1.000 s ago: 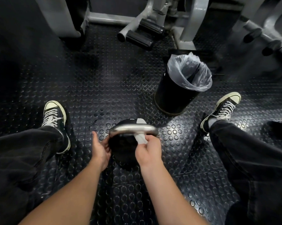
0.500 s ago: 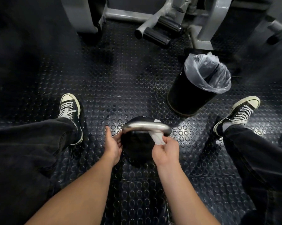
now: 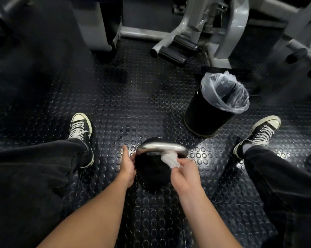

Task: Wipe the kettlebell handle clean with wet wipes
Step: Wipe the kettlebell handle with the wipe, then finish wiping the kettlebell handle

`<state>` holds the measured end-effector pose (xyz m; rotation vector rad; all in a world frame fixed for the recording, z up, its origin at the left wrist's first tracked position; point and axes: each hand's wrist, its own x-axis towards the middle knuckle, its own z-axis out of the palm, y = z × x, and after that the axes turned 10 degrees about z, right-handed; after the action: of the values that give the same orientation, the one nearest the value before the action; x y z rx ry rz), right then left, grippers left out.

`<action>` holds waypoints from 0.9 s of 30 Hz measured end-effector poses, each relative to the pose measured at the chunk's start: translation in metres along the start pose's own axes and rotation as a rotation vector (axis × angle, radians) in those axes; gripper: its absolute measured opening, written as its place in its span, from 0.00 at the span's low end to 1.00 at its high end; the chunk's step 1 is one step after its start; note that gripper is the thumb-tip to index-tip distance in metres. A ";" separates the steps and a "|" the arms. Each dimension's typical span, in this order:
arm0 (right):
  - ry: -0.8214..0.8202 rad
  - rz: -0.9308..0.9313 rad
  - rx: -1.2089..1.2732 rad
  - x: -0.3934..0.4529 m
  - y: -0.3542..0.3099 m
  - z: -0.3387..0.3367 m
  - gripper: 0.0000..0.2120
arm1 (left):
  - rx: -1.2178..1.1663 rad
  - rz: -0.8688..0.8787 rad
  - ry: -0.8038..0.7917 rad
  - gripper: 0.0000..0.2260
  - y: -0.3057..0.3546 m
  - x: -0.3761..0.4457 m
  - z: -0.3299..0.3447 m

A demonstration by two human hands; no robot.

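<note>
The kettlebell (image 3: 152, 173) stands on the studded floor (image 3: 133, 97) between the two shoes, at about 6 o'clock in the view. Its steel handle (image 3: 162, 147) runs left to right across the top. The wipe (image 3: 169, 159), which hung flat under the handle half a second ago, is now bunched and twisted round the handle's right part. The right hand (image 3: 185, 175) pinches the wipe's lower end between curled fingers and thumb, a little lower and nearer the body than before. The left hand (image 3: 128, 166) stays against the kettlebell's left side, fingers straight and together, thumb up. The bin (image 3: 207, 114) with its clear liner stands at 2 o'clock from the kettlebell, well apart; it sits lower in view than earlier, as the camera has tipped.
</note>
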<state>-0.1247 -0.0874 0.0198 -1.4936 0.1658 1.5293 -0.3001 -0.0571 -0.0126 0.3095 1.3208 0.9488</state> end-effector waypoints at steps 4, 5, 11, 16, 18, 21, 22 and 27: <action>-0.001 0.066 0.001 -0.001 -0.017 -0.012 0.17 | 0.071 -0.037 -0.058 0.36 0.015 -0.013 0.004; -0.006 0.043 0.007 -0.006 -0.023 -0.012 0.19 | 0.093 -0.049 -0.061 0.36 0.019 -0.018 0.004; -0.114 -0.024 -0.012 -0.058 -0.054 -0.002 0.05 | 0.340 0.063 -0.068 0.37 0.072 -0.070 0.017; -0.132 -0.152 -0.260 -0.078 -0.069 0.003 0.06 | 0.518 0.256 -0.055 0.52 0.104 -0.080 0.015; -0.108 -0.255 -0.330 -0.099 -0.077 0.010 0.07 | 0.687 0.316 -0.078 0.41 0.124 -0.110 0.021; -0.126 -0.377 -0.391 -0.121 -0.096 0.032 0.05 | 1.008 0.450 -0.132 0.28 0.159 -0.167 0.034; -0.136 -0.406 -0.411 -0.129 -0.104 0.040 0.05 | 1.108 0.511 -0.136 0.25 0.169 -0.175 0.038; -0.169 -0.573 -0.515 -0.157 -0.150 0.087 0.06 | 1.256 0.750 -0.079 0.27 0.218 -0.190 0.051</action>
<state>-0.1162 -0.0302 0.2464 -1.5995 -0.7469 1.2561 -0.3337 -0.0480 0.2787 1.8757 1.6110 0.5399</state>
